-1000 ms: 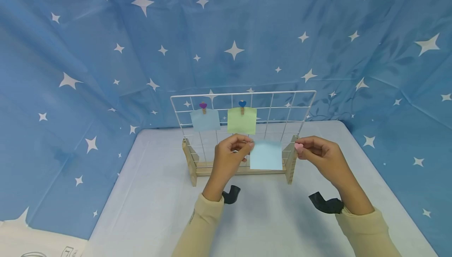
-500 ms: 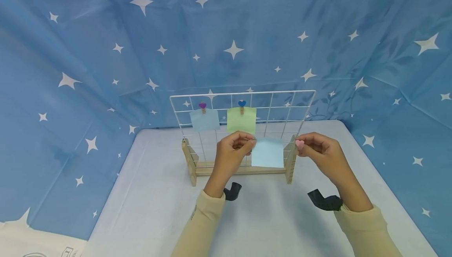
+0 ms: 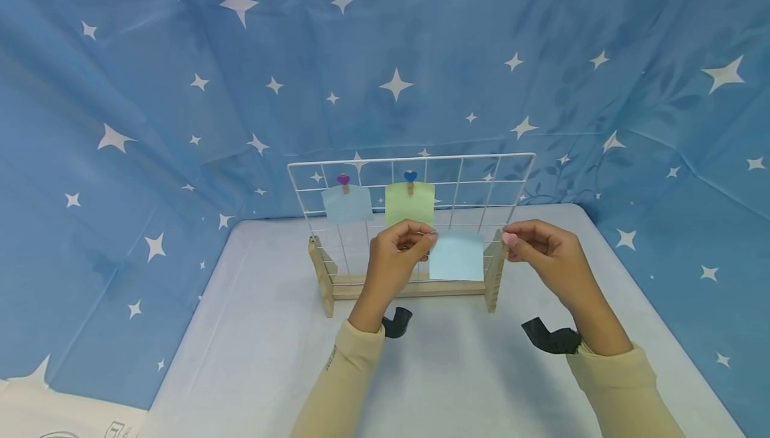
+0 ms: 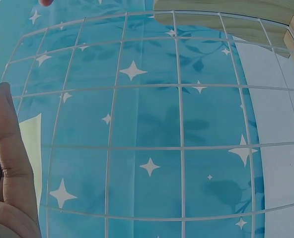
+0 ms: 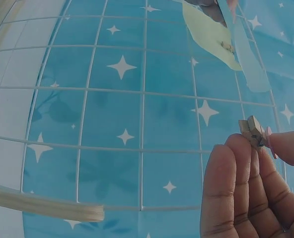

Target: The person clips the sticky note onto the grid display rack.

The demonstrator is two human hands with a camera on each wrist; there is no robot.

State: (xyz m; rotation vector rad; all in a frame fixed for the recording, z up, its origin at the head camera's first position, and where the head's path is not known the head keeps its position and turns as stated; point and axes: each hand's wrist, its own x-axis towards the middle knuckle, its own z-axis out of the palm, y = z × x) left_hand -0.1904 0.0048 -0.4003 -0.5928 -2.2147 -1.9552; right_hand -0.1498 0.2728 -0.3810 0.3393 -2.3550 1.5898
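My left hand (image 3: 398, 251) pinches a light blue paper note (image 3: 456, 257) by its upper left corner, in front of the white wire grid (image 3: 460, 187). Between thumb and fingers, my right hand (image 3: 550, 251) holds a small wooden clothespin (image 5: 254, 131) with a pink heart (image 3: 510, 239) on it, to the right of that note. On the grid's upper left hangs another blue note (image 3: 347, 205), under a clothespin with a purple heart (image 3: 343, 180). Beside it a green note (image 3: 410, 204) hangs from a clothespin with a blue heart (image 3: 410, 176); its lower edge is partly behind my left hand.
The grid stands in a wooden base (image 3: 409, 289) with upright side pieces on a white-covered table (image 3: 252, 331). Blue cloth with white stars (image 3: 289, 43) surrounds the back and sides. A pale printed cloth (image 3: 66, 411) lies at lower left.
Both hands have risen slightly, and the held blue note has moved up with the left hand. The right hand still grips the pink-heart clothespin. The hung notes stay in place.
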